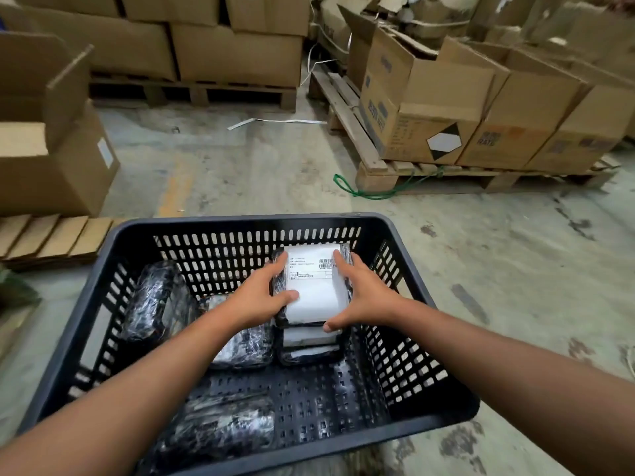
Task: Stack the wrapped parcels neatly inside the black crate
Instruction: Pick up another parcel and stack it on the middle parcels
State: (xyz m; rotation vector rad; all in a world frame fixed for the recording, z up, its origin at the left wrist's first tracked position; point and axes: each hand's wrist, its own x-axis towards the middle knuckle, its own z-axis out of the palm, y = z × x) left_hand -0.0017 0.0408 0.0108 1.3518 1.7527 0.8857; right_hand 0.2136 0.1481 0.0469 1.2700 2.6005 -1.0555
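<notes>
Perforated black plastic crate, my left hand and right hand clasping glossy film-wrapped labelled parcel, fingers spread along its sides, atop a stack

Both hands clasping top parcel, black crate

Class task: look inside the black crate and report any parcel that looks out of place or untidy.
Both hands, left hand and right hand, square a labelled parcel on the stack. A loose parcel leans tilted against the black crate wall, and another parcel lies askew.
</notes>
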